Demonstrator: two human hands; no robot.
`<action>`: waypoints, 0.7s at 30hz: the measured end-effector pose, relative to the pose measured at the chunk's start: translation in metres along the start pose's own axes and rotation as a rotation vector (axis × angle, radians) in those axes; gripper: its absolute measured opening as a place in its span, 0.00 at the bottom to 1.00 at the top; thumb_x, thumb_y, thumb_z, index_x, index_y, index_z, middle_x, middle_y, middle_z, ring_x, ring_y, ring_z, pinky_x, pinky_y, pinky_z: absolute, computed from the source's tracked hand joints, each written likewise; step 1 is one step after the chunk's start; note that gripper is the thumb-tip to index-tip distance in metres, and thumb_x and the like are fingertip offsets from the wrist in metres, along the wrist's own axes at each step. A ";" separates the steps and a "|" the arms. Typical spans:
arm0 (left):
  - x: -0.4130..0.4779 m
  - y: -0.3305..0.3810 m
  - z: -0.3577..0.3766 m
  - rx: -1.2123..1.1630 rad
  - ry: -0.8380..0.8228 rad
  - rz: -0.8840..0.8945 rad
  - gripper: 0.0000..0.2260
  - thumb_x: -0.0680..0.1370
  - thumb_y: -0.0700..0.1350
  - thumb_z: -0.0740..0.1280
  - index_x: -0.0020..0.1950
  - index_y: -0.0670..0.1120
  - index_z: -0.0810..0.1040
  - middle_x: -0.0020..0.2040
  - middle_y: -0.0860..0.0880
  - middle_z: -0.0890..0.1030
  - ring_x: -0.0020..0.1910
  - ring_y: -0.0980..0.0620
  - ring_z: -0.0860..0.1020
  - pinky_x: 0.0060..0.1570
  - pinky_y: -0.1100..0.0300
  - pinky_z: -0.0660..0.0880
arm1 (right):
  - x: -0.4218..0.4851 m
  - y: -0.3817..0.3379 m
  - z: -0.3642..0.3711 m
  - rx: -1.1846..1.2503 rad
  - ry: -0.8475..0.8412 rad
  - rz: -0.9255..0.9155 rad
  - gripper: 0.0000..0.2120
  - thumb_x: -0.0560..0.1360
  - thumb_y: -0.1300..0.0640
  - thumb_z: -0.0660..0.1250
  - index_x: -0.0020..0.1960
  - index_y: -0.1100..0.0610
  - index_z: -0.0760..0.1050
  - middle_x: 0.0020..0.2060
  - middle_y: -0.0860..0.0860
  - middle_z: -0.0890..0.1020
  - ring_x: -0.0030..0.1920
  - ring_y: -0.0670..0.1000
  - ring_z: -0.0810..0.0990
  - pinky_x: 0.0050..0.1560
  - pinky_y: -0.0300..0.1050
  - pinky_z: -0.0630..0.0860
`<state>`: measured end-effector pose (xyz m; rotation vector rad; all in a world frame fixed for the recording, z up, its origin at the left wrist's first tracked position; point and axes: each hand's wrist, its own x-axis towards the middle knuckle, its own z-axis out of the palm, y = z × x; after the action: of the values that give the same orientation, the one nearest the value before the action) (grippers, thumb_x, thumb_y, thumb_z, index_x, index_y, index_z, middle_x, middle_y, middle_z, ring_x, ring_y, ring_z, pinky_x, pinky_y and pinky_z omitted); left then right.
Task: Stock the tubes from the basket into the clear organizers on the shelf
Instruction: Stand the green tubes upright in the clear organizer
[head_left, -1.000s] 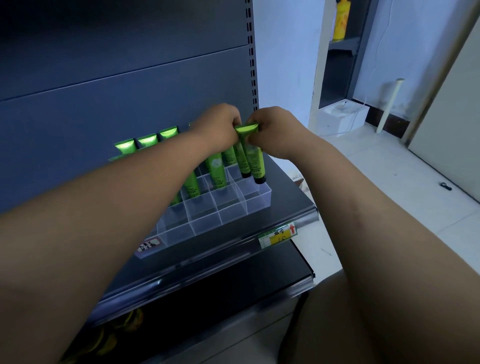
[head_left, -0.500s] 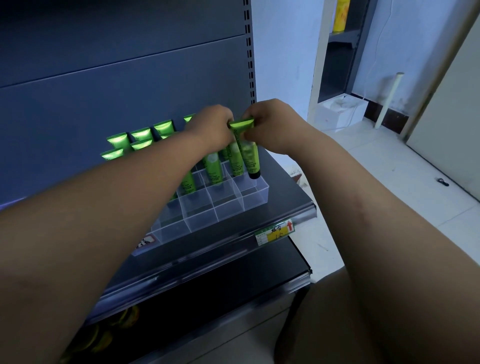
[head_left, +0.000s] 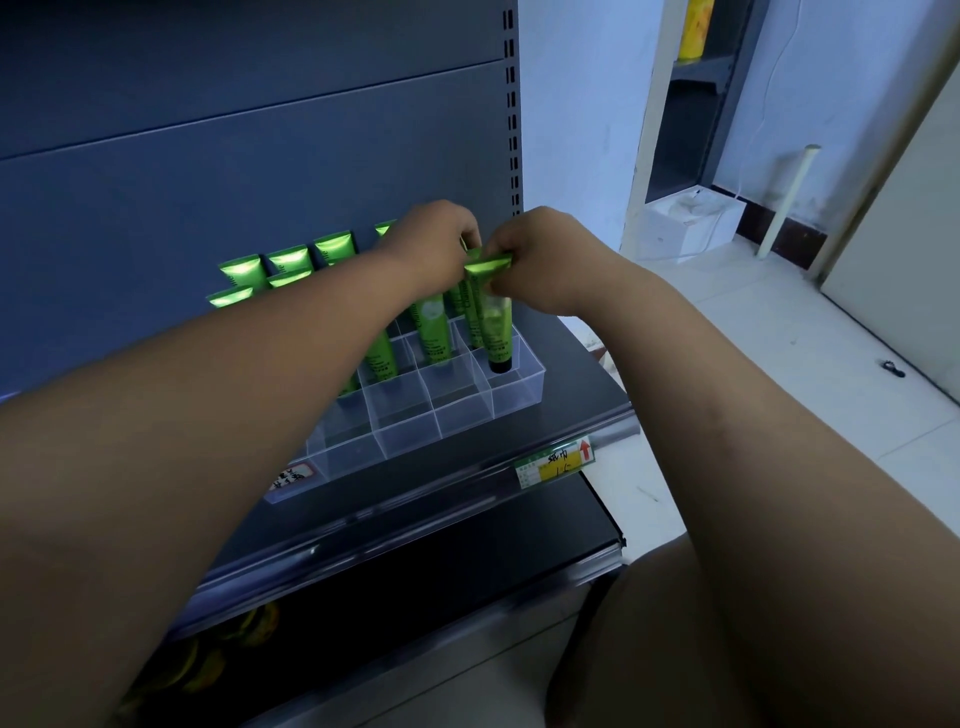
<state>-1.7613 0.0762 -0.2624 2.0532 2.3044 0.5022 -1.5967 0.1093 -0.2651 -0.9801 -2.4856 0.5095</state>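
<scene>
Right hand (head_left: 545, 260) pinches the crimped top of a green tube (head_left: 496, 322), cap-down in a right-end cell of the clear organizer (head_left: 467, 410) on the shelf (head_left: 571, 374). It is likely light, squashy and slick; the stiff crimp holds best. Left hand (head_left: 436, 239): grip cannot be told.

Yellow price tag (head_left: 555, 462), white box (head_left: 688, 224), yellow bottle (head_left: 694, 28)
</scene>
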 end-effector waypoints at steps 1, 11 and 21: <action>0.001 0.001 0.000 -0.015 0.003 -0.008 0.11 0.74 0.34 0.70 0.45 0.51 0.78 0.48 0.49 0.79 0.50 0.45 0.80 0.50 0.49 0.79 | 0.000 0.001 0.003 -0.034 -0.023 0.008 0.08 0.71 0.62 0.72 0.49 0.55 0.85 0.44 0.55 0.82 0.43 0.54 0.78 0.41 0.45 0.74; -0.001 0.005 -0.006 -0.088 -0.054 -0.049 0.06 0.73 0.43 0.77 0.48 0.49 0.83 0.44 0.53 0.79 0.51 0.46 0.81 0.54 0.47 0.80 | -0.001 0.007 0.011 -0.140 -0.075 0.019 0.12 0.73 0.60 0.72 0.56 0.51 0.85 0.47 0.51 0.83 0.49 0.54 0.79 0.45 0.43 0.72; 0.002 -0.001 -0.003 -0.089 -0.058 -0.047 0.05 0.75 0.43 0.77 0.49 0.49 0.84 0.42 0.54 0.78 0.51 0.45 0.81 0.55 0.47 0.80 | 0.003 0.011 0.014 -0.114 -0.065 0.037 0.14 0.73 0.61 0.71 0.57 0.51 0.85 0.49 0.54 0.84 0.50 0.56 0.80 0.47 0.45 0.77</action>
<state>-1.7633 0.0771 -0.2592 1.9427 2.2485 0.5259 -1.5995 0.1167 -0.2813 -1.0708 -2.5832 0.4221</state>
